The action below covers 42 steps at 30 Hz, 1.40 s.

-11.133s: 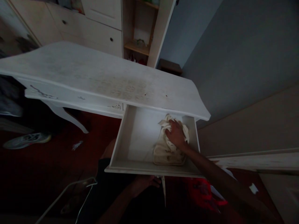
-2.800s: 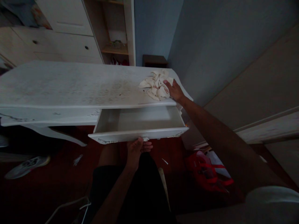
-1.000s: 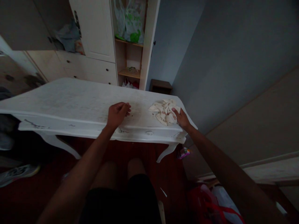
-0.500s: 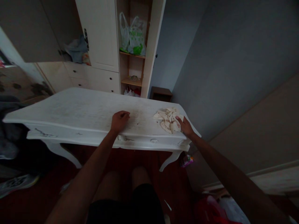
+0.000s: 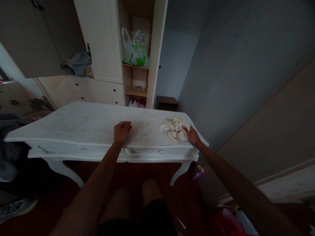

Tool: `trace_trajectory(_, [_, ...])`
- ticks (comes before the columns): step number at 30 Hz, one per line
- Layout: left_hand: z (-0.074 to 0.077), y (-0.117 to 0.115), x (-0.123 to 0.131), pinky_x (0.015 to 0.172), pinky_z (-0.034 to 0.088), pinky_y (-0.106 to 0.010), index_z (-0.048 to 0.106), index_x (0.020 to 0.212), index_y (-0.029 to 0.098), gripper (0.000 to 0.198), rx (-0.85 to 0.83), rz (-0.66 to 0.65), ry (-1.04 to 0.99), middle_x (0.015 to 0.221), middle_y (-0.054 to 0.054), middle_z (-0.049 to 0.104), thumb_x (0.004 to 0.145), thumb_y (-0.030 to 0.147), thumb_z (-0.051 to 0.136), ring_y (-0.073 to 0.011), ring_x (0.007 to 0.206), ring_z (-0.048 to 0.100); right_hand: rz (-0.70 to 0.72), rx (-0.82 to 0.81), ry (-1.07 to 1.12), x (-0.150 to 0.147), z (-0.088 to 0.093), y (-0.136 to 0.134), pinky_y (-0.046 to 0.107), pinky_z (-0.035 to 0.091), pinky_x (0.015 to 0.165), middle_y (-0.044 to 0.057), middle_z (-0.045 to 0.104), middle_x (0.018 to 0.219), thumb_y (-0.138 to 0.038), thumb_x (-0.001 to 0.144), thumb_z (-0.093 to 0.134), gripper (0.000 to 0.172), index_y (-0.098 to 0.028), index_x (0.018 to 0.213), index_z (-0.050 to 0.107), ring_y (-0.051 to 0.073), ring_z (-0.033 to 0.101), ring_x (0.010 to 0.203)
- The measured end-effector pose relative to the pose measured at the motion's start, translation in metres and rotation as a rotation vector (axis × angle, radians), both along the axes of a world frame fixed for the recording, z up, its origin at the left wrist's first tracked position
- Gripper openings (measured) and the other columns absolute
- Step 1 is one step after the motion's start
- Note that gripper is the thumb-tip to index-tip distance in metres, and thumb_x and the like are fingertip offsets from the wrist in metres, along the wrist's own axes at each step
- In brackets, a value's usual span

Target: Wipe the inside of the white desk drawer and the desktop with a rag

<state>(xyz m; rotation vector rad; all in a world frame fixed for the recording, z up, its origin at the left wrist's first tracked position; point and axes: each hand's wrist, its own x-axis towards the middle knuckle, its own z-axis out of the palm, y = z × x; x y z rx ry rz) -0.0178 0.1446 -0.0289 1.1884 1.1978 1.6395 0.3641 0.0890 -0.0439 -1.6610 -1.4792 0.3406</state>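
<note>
A crumpled cream cloth [image 5: 173,129] with red print lies on the right end of a worn white desk [image 5: 81,126]. My right hand [image 5: 192,135] rests on the cloth's right edge, fingers laid over it. My left hand [image 5: 121,131] sits on the desk top near the front edge, fingers loosely curled, holding nothing I can see. The desk drawer [image 5: 157,152] under the top is closed.
A cream wardrobe [image 5: 103,42] with an open shelf holding plastic bags [image 5: 136,47] stands behind the desk. A grey wall is on the right, a small dark stool [image 5: 167,102] in the corner. Red bags [image 5: 228,223] and a shoe [image 5: 14,208] lie on the dark red floor.
The drawer, open seconds ago, is now closed. My left hand moved from the drawer front up onto the desk top. The cloth went from the drawer to the desk top; my right hand stays on it.
</note>
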Motion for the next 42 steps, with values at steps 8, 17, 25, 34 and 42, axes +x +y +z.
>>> trace_trajectory(8, [-0.004, 0.005, -0.003, 0.052, 0.044, -0.021, 0.073, 0.077, 0.014, 0.021, -0.008, 0.023, 0.001, 0.059, -0.001, 0.067, 0.067, 0.030, 0.065, -0.0102, 0.053, 0.058, 0.020, 0.028, 0.017, 0.000, -0.002, 0.002, 0.046, 0.049, 0.101, 0.013, 0.072, 0.122, -0.071, 0.088, 0.047, 0.062, -0.021, 0.122, 0.063, 0.032, 0.067, 0.113])
trace_trajectory(17, [-0.003, 0.006, -0.001, 0.051, 0.043, -0.022, 0.073, 0.074, 0.015, 0.019, -0.010, 0.049, -0.026, 0.057, 0.000, 0.065, 0.064, 0.029, 0.066, -0.0104, 0.052, 0.057, 0.027, 0.032, 0.019, -0.003, 0.001, 0.000, 0.046, 0.047, 0.101, 0.014, 0.071, 0.123, -0.070, 0.089, 0.047, 0.063, -0.019, 0.123, 0.062, 0.031, 0.066, 0.114])
trace_trajectory(25, [-0.004, 0.003, -0.002, 0.052, 0.043, -0.022, 0.074, 0.076, 0.015, 0.021, 0.013, 0.044, -0.032, 0.058, 0.000, 0.066, 0.065, 0.031, 0.066, -0.0102, 0.053, 0.057, 0.010, 0.007, 0.005, 0.000, -0.001, 0.001, 0.047, 0.048, 0.098, 0.015, 0.072, 0.121, -0.070, 0.089, 0.048, 0.063, -0.019, 0.123, 0.062, 0.032, 0.067, 0.111])
trace_trajectory(34, [-0.005, 0.001, -0.001, 0.052, 0.044, -0.021, 0.074, 0.077, 0.016, 0.019, 0.014, 0.056, -0.018, 0.059, 0.001, 0.067, 0.067, 0.029, 0.066, -0.0098, 0.054, 0.057, 0.028, 0.025, 0.045, 0.000, 0.000, -0.001, 0.048, 0.048, 0.099, 0.014, 0.073, 0.119, -0.071, 0.088, 0.050, 0.063, -0.019, 0.120, 0.064, 0.032, 0.067, 0.111])
trace_trajectory(42, [-0.007, -0.004, -0.003, 0.054, 0.046, -0.022, 0.075, 0.078, 0.017, 0.019, 0.034, 0.025, 0.024, 0.063, -0.001, 0.069, 0.069, 0.032, 0.068, -0.0106, 0.056, 0.059, 0.002, 0.000, 0.063, 0.000, 0.000, -0.004, 0.050, 0.048, 0.100, 0.015, 0.072, 0.122, -0.071, 0.086, 0.053, 0.064, -0.019, 0.122, 0.065, 0.033, 0.066, 0.112])
